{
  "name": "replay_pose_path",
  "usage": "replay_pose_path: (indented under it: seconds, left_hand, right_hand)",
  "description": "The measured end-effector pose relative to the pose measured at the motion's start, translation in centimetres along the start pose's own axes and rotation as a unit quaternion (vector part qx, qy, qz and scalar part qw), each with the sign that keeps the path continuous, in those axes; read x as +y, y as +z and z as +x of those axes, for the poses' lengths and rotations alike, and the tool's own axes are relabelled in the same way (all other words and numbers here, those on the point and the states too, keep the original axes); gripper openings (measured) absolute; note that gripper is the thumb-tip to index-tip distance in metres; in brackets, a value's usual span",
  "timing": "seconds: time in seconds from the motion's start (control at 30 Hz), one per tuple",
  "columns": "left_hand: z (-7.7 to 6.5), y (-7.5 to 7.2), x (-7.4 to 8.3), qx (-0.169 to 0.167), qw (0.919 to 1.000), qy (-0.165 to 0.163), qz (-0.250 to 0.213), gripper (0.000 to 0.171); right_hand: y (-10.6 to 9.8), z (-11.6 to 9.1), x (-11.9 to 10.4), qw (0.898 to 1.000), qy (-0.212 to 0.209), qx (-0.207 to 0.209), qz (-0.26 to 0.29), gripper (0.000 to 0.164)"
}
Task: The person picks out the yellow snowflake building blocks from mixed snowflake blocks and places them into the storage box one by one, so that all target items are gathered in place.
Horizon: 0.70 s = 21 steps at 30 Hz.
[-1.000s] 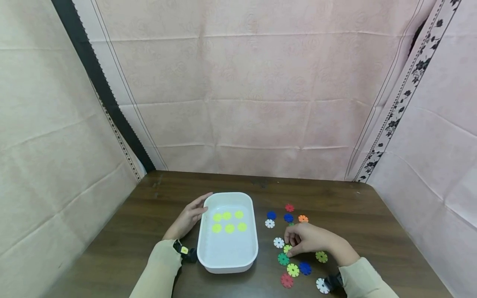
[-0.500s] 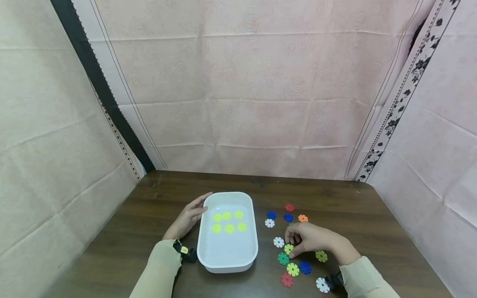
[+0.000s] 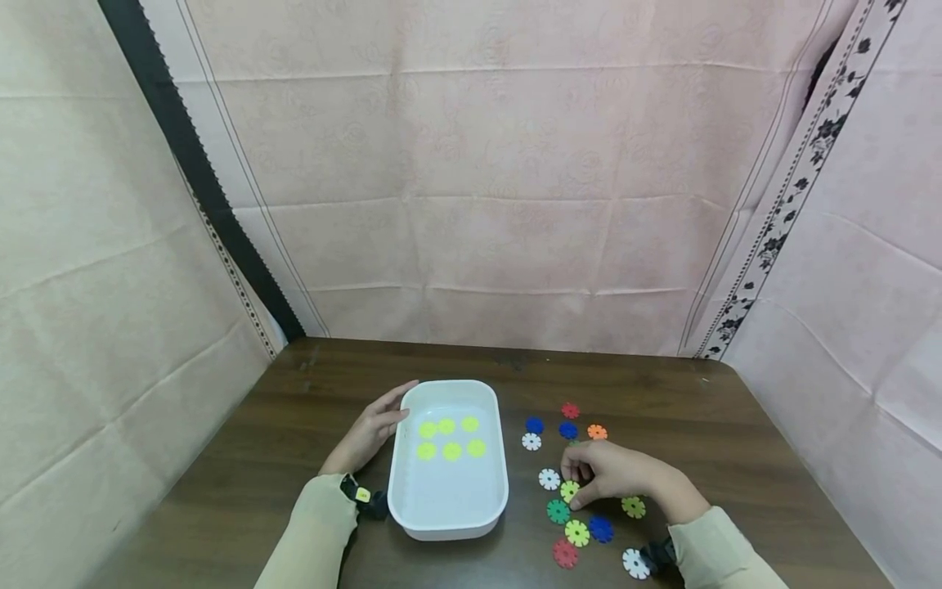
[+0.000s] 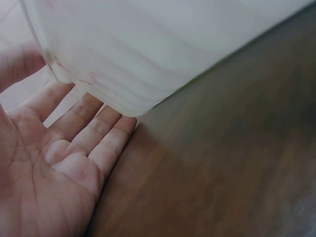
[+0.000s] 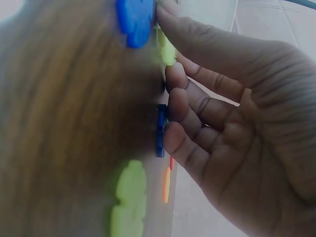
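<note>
My left hand touches the far left corner of a white plastic tray, thumb at its rim. In the left wrist view, nearly straight fingers lie against the tray's outer wall. Inside it, several yellow-green dots form two rows. With thumb and fingertips, my right hand pinches a yellow-green notched building disc at the table surface. The right wrist view has that disc between thumb and index finger, partly hidden. Close to the hand are a green disc and a white disc.
More notched discs lie scattered on the brown wooden table: blue, red, orange, yellow-green and white. Pale cloth hangs behind and at both sides of the table.
The yellow-green disc at my right fingertips has shifted very slightly to the right since one second ago. My left hand and the tray stay in place.
</note>
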<state>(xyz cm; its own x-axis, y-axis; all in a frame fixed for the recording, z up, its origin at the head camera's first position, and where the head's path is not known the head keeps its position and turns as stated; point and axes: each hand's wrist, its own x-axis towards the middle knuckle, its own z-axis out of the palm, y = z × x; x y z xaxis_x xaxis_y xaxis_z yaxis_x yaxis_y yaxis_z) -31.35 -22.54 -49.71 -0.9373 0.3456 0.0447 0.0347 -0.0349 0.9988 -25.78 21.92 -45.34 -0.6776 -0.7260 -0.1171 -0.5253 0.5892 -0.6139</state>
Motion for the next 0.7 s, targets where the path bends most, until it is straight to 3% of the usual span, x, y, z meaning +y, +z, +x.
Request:
replay_pose_path:
  seconds: [0.2,0.7]
  left_hand:
    - [0.02,-0.03,0.00,-0.002,1.0000,0.002,0.002,0.054]
    - [-0.10,-0.06,-0.02,-0.008,0.9999,0.008,0.000,0.054]
  right_hand:
    - [-0.03,0.09,-0.01,1.000,-0.002,0.002,0.004,0.029]
    - [-0.08,0.12,0.03,0.998,-0.052,0.031,0.035,0.009]
